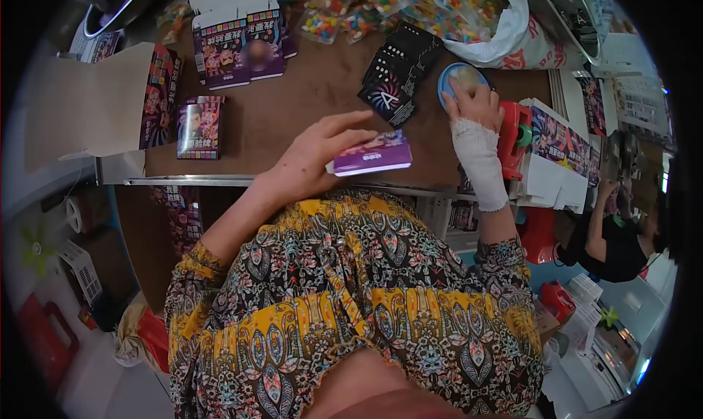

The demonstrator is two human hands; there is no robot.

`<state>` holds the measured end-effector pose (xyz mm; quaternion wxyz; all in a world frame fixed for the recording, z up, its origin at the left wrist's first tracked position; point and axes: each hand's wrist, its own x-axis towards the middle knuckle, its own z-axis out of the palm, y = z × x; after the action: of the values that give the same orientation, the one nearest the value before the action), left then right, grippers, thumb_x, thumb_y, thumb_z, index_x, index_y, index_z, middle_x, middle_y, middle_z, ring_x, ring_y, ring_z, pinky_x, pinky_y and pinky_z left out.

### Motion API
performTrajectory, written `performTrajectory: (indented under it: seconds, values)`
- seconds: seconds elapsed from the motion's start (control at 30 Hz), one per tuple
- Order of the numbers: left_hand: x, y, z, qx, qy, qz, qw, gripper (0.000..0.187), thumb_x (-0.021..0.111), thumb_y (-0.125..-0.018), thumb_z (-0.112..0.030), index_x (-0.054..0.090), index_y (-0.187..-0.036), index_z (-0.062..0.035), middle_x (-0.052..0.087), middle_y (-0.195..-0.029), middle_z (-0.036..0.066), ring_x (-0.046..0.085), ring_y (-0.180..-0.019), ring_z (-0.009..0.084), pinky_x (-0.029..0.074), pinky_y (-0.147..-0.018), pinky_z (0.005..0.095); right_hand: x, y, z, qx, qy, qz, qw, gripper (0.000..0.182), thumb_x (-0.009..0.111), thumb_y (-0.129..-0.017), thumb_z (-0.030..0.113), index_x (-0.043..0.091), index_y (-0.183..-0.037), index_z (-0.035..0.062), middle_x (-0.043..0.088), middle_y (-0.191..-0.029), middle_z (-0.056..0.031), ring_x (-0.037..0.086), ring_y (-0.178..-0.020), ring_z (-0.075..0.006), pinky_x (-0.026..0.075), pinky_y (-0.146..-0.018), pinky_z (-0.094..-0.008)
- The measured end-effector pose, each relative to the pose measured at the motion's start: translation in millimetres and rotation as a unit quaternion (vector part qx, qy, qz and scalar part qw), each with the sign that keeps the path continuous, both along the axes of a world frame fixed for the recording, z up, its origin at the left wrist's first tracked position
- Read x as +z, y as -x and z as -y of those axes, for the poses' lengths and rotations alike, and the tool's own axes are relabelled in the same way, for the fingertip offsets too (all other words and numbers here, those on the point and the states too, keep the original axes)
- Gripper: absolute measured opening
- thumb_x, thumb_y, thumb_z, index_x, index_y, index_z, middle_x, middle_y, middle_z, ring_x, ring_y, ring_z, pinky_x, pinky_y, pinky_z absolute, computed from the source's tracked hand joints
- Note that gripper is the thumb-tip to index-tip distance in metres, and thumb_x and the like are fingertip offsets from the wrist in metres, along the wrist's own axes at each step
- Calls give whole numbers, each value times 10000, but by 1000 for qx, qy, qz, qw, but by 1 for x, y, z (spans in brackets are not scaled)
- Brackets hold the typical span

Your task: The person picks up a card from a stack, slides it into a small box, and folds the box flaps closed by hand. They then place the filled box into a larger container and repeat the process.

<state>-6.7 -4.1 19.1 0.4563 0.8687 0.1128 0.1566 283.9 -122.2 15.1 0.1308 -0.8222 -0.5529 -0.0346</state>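
My left hand (315, 152) is closed around a small purple printed box (373, 155) near the table's front edge. At the right, my right hand (477, 106), with a white wrap on the wrist, reaches over a round blue dish (442, 87). Its fingers are apart and bent down onto a pale round pad (466, 76) in the dish. Black printed cards or packets (399, 71) lie fanned between the hands. A finished-looking purple box (199, 128) stands to the left, and flattened purple cartons (238, 49) with white flaps lie farther back.
Clear bags of colourful candy-like pieces (351, 13) cover the back of the table. Beside them is a white plastic sack (505, 31). A red tape dispenser (515, 141) and a stack of printed cartons (560, 152) stand at right. Another person (611, 240) is at far right.
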Motion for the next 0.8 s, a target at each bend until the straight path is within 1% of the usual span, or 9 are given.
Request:
performTrajectory:
  seconds: [0.03,0.07,0.17,0.23,0.37,0.43,0.57,0.67,0.8]
  values:
    - [-2,-8,3,-33,-15,1,999,537,765,-778,-117,620,-1295,-92,503,-1484,158,479,-1352,375,400,-1115,485,-2,-6,2,-36,91,166,981,308,732,-897,298,729,-1169,154,602,-963,-88,585,-942,-277,467,-811,-437]
    - [-7,-14,6,-66,-33,-1,997,538,774,-756,-126,627,-1272,-92,511,-1484,147,467,-1353,372,406,-1102,487,-4,-8,3,-37,89,166,981,308,732,-897,298,729,-1169,154,602,-963,-88,585,-942,-277,467,-811,-437]
    - [-11,-23,14,-86,-72,-40,993,554,782,-731,-132,633,-1264,-102,507,-1495,124,453,-1360,367,414,-1083,486,0,7,-4,-19,16,149,989,306,759,-851,301,742,-1140,202,582,-948,-56,561,-949,-244,432,-788,-422]
    - [-13,-23,15,-82,-80,-51,992,571,789,-714,-139,635,-1263,-110,506,-1499,107,432,-1381,355,417,-1070,490,4,33,-8,52,-40,45,997,308,767,-835,292,744,-1133,218,560,-929,-29,550,-926,-232,409,-776,-402]
    - [-6,-15,14,-65,-116,-100,986,561,790,-711,-129,639,-1251,-109,509,-1493,104,446,-1366,349,427,-1048,490,-30,55,-6,120,-54,-4,991,304,777,-818,243,748,-1120,224,526,-876,-16,538,-876,-216,384,-753,-382]
    - [-4,-12,14,-60,-124,-126,982,556,789,-709,-124,640,-1245,-105,511,-1489,105,448,-1362,348,431,-1040,490,-26,55,-7,159,-54,-70,983,364,758,-835,228,738,-1198,219,545,-891,-18,551,-874,-217,397,-759,-385]
    - [-7,-12,16,-44,-117,-105,987,533,794,-721,-126,643,-1231,-86,519,-1477,113,455,-1353,348,442,-1025,482,-20,48,-16,93,-40,1,995,348,757,-844,214,744,-1192,204,556,-906,-25,552,-870,-221,397,-761,-382]
    - [-10,-11,15,-31,-104,-90,990,517,795,-735,-137,647,-1227,-79,525,-1470,115,458,-1352,348,444,-1026,479,-26,51,-9,141,-25,-35,989,367,752,-850,212,732,-1216,190,557,-910,-32,554,-872,-229,396,-760,-384]
    - [-10,-10,15,-25,-73,-101,992,572,829,-734,-125,641,-1274,-103,506,-1499,96,455,-1356,352,421,-1063,473,-22,53,-11,115,-71,-58,989,384,753,-850,216,724,-1231,181,556,-905,-31,558,-877,-230,395,-758,-384]
